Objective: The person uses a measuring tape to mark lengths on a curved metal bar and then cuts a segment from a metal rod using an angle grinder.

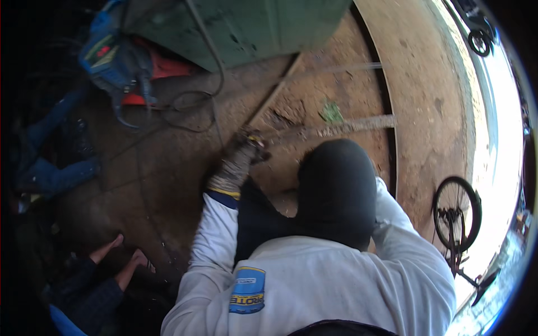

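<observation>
My left hand (246, 148), in a grey knitted work glove with a yellow-trimmed cuff, is low over the brown floor with its fingers curled closed. Just beyond it a thin brown bar (276, 92) runs toward the green metal box. A flat, worn metal strip (358, 124) reaches from the right to beside the fingers. Blur hides which of these, if any, the hand grips. My right forearm (389, 210), in a white sleeve, passes behind my raised dark-trousered knee (337, 190), which hides the right hand.
A green metal box (252, 28) stands ahead. To its left are a blue machine (106, 59) and a looped cable (193, 106). A green scrap (330, 112) lies by the strip. Another person's legs (123, 269) show at lower left. A bicycle (458, 215) is at right.
</observation>
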Available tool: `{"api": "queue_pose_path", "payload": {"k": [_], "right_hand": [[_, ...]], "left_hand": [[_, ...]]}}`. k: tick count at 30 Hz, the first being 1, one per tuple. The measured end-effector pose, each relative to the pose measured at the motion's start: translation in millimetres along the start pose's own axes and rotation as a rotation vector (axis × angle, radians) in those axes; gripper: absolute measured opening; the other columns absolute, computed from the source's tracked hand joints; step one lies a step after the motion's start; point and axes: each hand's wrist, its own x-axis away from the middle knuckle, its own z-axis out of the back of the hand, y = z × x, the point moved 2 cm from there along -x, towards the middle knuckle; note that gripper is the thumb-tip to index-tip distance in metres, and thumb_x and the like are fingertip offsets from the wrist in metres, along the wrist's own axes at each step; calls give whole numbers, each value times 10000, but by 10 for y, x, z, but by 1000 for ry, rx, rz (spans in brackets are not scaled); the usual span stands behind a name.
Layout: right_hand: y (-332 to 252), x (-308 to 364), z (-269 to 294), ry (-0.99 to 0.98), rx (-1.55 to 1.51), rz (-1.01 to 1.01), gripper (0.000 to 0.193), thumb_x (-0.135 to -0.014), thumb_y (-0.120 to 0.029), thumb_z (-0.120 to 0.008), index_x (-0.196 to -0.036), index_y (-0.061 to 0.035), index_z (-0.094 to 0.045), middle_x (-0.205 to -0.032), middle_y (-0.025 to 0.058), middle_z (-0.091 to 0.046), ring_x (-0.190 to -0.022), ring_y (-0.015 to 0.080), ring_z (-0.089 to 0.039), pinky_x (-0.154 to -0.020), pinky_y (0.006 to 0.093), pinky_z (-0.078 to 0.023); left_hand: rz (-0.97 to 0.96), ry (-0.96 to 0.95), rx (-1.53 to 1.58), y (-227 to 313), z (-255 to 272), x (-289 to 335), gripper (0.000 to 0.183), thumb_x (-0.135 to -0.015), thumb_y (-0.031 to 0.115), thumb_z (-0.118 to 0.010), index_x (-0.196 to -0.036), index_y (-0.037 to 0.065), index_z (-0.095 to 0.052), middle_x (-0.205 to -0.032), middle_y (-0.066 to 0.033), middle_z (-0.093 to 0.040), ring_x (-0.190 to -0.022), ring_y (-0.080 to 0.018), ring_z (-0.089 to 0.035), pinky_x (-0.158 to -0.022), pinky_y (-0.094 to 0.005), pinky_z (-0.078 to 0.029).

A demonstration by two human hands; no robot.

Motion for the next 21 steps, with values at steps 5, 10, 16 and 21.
{"api": "queue_pose_path", "payload": {"k": [5, 10, 16, 21], "right_hand": [[-1873, 908, 617, 64, -358, 327, 423, -995, -193, -591, -1374, -6, -569, -970, 107, -708, -895, 180, -660, -837, 317, -519], [-2876, 1528, 1695, -270, -878, 463, 280, -1025, -167, -587, -1260, -14, -577, -955, 77, -659, -748, 92, -566, -612, 231, -466], [-3842, 2897, 2369, -748, -611, 588, 448, -1028, -207, -590, -1387, 46, -504, -1197, 81, -664, -1010, 159, -637, -845, 287, -536], [-4138, 3329, 3156, -798, -451, 433, 400, -995, -228, -649, -1302, 24, -599, -1155, 90, -699, -1041, 173, -648, -906, 320, -527]], "left_hand": [[-470, -69, -566, 559, -345, 613, 505, -918, 75, -667, -1388, 68, -485, -1190, -61, -620, -1050, -216, -635, -917, -370, -555], [-142, -248, -499, 1015, -1154, 925, 745, -860, 89, -697, -1505, 36, -329, -1299, -113, -589, -1183, -278, -594, -1035, -378, -474], [-110, -280, -845, 2181, -1998, 1588, 852, -796, 230, -786, -1490, 31, -334, -1307, -135, -593, -1181, -293, -587, -1072, -406, -425], [-74, -184, -861, 2937, -2493, 2167, 320, -842, 289, -738, -1068, 83, -642, -1037, -166, -708, -1042, -330, -672, -861, -416, -515]]}}
